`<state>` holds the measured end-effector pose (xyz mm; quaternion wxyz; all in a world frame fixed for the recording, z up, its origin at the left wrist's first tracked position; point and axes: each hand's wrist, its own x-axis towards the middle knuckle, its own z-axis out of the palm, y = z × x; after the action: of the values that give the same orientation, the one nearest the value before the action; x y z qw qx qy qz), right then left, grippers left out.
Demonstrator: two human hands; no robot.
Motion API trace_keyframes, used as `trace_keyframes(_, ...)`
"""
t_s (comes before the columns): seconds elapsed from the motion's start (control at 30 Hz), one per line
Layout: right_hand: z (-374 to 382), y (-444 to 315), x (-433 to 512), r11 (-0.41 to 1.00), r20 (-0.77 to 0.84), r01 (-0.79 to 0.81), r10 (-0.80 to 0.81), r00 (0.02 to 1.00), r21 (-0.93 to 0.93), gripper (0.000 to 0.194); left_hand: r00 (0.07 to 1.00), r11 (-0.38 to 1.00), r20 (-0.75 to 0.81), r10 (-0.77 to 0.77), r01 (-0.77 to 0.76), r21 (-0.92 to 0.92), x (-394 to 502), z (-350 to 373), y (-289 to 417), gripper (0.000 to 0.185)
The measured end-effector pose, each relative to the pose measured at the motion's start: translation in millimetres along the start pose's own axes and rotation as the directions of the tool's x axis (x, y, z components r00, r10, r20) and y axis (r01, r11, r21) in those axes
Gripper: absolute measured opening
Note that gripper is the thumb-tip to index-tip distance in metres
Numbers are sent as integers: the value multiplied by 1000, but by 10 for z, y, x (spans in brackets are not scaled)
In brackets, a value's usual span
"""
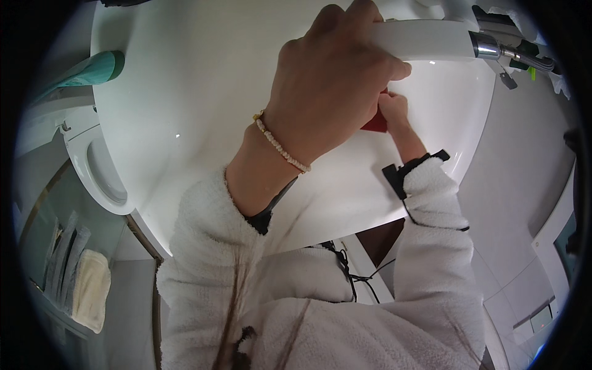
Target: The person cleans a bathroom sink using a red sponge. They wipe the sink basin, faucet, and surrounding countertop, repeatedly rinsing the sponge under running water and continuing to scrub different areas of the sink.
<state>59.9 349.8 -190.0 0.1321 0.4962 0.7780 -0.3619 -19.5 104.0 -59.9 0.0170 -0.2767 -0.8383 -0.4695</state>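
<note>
My left hand (pixel 333 83), with a beaded bracelet at the wrist, reaches over a white basin (pixel 444 101) in the upper middle. Its fingers are bent at the near end of a white bar-shaped fitting (pixel 421 40) with a chrome end. The fingertips are hidden, so whether they grip the fitting cannot be told. Lower and to the right, my right hand (pixel 397 111) is closed on a flat red object (pixel 377 122), partly covered by my left hand. Black straps with a cable sit around my white fleecy cuffs.
A teal tube (pixel 95 69) lies at the basin counter's left edge. Beyond that edge are a white toilet seat (pixel 106 171) and a glass shelf with grey cloths and a cream cloth (pixel 91 291). Several small items crowd the upper right, near a dark-handled tool (pixel 508 81). Black cables hang by my waist.
</note>
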Motion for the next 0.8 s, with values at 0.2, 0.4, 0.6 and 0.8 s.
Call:
trace_keyframes(0.2,-234,-285,333,793,105,436,-436,894,-425,25,998,999,-61,23,-22,26,31,51,20,16)
trace_keyframes(0.4,-128,-10,32,996,180,5,-22,983,94,29,990,996,-115,80,-73,60,80,91,-1,17)
trace_keyframes(0.6,166,-146,-236,1000,108,18,-17,994,-12,30,996,999,-80,31,-32,-15,101,89,-8,19)
trace_keyframes(0.8,31,-648,105,480,272,695,-682,679,-535,19,986,999,-164,19,-24,-28,502,124,-229,29)
